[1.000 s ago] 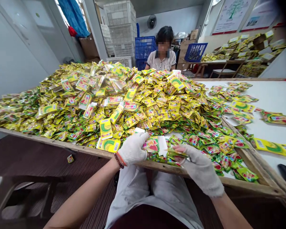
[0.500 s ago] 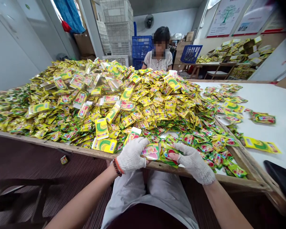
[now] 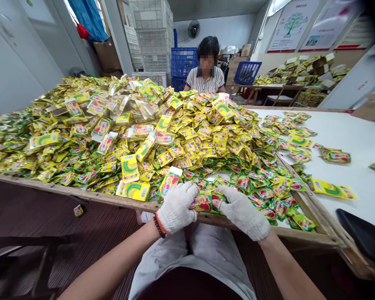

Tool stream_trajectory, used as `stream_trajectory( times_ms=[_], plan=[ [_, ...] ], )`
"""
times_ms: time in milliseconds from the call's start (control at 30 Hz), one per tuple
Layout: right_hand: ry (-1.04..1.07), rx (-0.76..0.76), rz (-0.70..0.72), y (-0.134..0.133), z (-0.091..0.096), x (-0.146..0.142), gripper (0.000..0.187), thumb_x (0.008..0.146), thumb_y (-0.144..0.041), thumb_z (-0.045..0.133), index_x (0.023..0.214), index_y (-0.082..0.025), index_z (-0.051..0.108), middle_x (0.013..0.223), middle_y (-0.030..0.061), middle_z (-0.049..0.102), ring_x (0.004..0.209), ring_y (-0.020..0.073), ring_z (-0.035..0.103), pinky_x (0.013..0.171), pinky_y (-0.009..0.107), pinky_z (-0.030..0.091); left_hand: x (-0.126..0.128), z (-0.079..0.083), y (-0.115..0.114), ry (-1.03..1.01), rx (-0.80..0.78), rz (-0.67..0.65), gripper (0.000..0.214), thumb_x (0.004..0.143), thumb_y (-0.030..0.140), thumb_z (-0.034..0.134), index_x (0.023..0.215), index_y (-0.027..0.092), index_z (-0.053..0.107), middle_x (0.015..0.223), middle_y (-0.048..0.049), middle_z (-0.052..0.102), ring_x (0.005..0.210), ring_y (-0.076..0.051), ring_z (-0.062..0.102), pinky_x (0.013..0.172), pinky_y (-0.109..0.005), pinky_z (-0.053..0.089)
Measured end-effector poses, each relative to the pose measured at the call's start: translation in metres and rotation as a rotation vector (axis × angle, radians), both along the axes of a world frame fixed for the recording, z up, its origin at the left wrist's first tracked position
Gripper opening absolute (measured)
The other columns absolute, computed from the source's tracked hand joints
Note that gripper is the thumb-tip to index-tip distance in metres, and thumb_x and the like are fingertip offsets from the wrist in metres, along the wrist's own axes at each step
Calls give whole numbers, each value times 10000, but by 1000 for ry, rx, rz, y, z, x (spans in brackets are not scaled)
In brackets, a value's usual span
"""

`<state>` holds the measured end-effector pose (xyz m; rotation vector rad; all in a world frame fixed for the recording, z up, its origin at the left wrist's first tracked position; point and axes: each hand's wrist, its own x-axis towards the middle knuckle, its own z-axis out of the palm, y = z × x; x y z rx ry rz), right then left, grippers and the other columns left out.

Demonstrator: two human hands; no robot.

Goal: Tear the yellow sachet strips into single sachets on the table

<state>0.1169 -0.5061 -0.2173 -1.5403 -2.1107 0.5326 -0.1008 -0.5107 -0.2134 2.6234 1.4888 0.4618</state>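
Observation:
My left hand [image 3: 177,207], in a white knit glove, grips a small printed candy box [image 3: 203,201] over the table's front edge. My right hand [image 3: 246,212], gloved with a bare thumb tip showing, presses its fingers at the box's right end. Between them a bit of green candy packets [image 3: 218,195] shows, mostly hidden by the box and fingers. Just beyond my left hand leans a candy box with a white flap [image 3: 170,181]. Two yellow boxes [image 3: 133,191] lie left of it on the heap.
A large heap of yellow and green candy packets [image 3: 203,141] spreads over the table inside a wooden rim [image 3: 81,192]. On the white table [image 3: 328,129] at right lie packets and a black phone-like object [image 3: 361,233]. Opposite sits another person [image 3: 206,79]. Crates [image 3: 150,37] stand behind.
The green packets in my right hand have gone further into the box's end, and my hands have come closer together. The view has shifted slightly.

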Motion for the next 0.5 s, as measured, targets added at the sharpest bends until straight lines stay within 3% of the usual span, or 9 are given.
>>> stream_trajectory(
  times_ms=[167,267,333,500],
  plan=[
    [68,-80,7,0,-1,10,276,850,-456,511,824,-205,622,696,-1,619,643,161,548,591,271,429,2,-1,1,7,1,-47,591,646,271,644,1208,192,479,1166,-83,534,1032,-274,501,871,-399,440],
    [116,-45,-36,0,-2,7,206,794,-398,577,737,-205,619,620,-17,577,610,149,506,571,265,393,4,-2,0,15,10,-80,598,638,239,636,1214,190,483,1163,-86,539,1031,-273,497,876,-400,438],
    [197,-60,-84,-1,-1,2,181,773,-376,592,805,-207,651,626,-18,592,613,152,520,589,267,408,5,-3,-1,9,22,-41,594,643,242,637,1215,190,484,1196,-90,527,1052,-277,495,890,-405,434],
    [466,-266,-219,-15,1,-6,363,812,-427,552,1073,-185,625,564,-15,626,526,153,555,520,262,410,5,-1,0,27,40,61,582,665,288,647,1216,195,485,1202,-99,526,1057,-299,501,876,-431,440]
  ],
)
